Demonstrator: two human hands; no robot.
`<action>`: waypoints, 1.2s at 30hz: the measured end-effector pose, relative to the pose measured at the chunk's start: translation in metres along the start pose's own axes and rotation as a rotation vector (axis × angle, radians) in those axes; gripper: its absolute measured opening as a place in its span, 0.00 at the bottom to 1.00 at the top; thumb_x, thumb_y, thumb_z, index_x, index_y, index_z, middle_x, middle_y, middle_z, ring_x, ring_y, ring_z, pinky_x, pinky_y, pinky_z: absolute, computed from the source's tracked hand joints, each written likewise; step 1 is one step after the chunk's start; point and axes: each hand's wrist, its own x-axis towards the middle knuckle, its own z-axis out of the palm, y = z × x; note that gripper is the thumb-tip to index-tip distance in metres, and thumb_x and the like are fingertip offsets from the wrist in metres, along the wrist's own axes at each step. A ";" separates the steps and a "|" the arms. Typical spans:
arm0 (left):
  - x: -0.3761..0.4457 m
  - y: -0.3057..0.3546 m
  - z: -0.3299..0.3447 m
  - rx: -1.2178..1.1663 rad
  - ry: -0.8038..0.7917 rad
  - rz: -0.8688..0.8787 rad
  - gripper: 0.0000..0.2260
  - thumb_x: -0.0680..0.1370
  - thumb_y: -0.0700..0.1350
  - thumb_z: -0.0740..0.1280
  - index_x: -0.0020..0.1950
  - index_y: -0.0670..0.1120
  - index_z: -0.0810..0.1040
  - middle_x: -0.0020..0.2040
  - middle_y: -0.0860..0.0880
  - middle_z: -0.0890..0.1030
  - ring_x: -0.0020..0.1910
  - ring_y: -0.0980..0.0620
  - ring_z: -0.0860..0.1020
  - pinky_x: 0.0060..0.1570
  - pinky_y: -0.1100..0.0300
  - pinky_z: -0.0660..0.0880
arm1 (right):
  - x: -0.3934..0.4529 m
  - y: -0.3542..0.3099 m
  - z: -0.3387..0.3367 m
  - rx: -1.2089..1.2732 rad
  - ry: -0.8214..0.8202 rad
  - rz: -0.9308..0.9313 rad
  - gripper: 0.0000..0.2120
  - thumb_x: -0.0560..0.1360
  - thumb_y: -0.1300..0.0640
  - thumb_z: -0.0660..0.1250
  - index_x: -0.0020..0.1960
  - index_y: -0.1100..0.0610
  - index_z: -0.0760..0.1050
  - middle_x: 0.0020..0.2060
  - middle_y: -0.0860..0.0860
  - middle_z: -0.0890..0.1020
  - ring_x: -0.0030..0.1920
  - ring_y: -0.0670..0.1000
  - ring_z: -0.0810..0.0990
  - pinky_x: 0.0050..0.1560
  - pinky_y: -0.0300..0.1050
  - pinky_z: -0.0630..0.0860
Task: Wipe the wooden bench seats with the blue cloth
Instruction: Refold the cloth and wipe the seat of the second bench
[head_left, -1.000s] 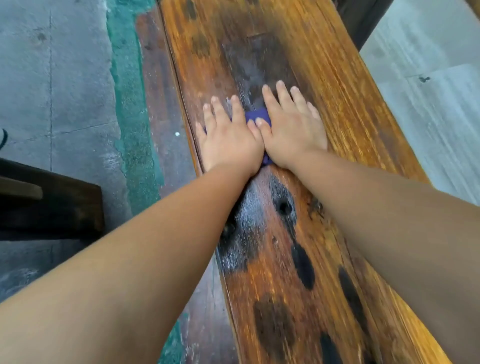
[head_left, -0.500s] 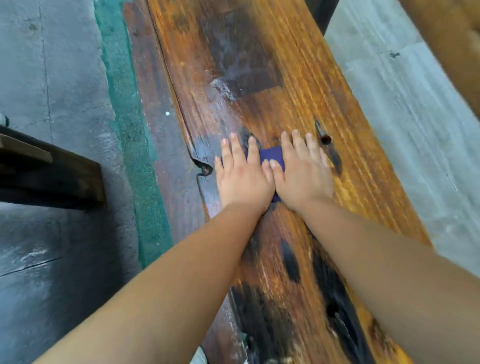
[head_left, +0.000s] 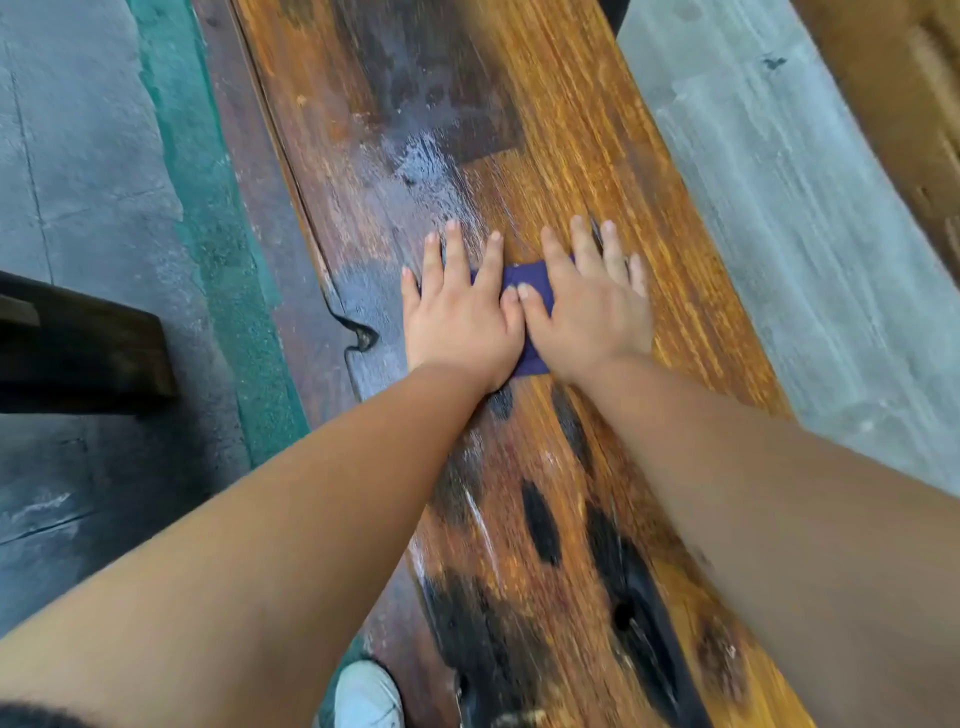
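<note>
A long orange-brown wooden bench seat (head_left: 649, 218) with dark knots runs from bottom centre to top centre. The folded dark blue cloth (head_left: 530, 283) lies flat on it, mostly hidden under my palms. My left hand (head_left: 460, 312) and my right hand (head_left: 589, 299) press down on the cloth side by side, fingers spread and flat, thumbs touching. A wet sheen (head_left: 421, 156) covers the wood just beyond my fingertips.
A lower dark plank (head_left: 260, 208) runs along the seat's left edge, then a green painted strip (head_left: 208, 218) and grey concrete floor (head_left: 78, 182). A dark wooden piece (head_left: 83, 353) juts in at left. Another bench (head_left: 904, 104) stands at the upper right. My white shoe (head_left: 369, 696) shows below.
Both hands, pressed on the cloth, have slid back along the seat toward me; the dark wet patch that was at my fingertips now lies farther ahead.
</note>
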 end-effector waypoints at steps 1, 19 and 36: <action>0.017 0.000 -0.001 -0.003 0.008 -0.011 0.27 0.78 0.57 0.49 0.78 0.55 0.57 0.79 0.43 0.52 0.78 0.42 0.50 0.73 0.41 0.49 | 0.019 0.000 -0.001 0.008 0.009 0.000 0.33 0.76 0.35 0.47 0.78 0.45 0.54 0.79 0.51 0.55 0.78 0.57 0.49 0.75 0.60 0.50; 0.302 0.003 -0.030 -0.016 0.093 -0.045 0.26 0.78 0.58 0.47 0.76 0.57 0.60 0.79 0.46 0.54 0.78 0.43 0.49 0.73 0.40 0.47 | 0.306 -0.010 -0.033 0.058 0.113 0.001 0.32 0.77 0.36 0.47 0.78 0.47 0.55 0.79 0.50 0.56 0.78 0.57 0.50 0.75 0.60 0.52; 0.433 0.014 -0.058 0.028 -0.047 0.086 0.26 0.79 0.59 0.46 0.77 0.58 0.57 0.80 0.47 0.52 0.77 0.43 0.49 0.73 0.39 0.49 | 0.415 -0.015 -0.056 0.085 0.045 0.190 0.29 0.79 0.40 0.49 0.77 0.48 0.54 0.69 0.49 0.69 0.63 0.56 0.70 0.48 0.54 0.74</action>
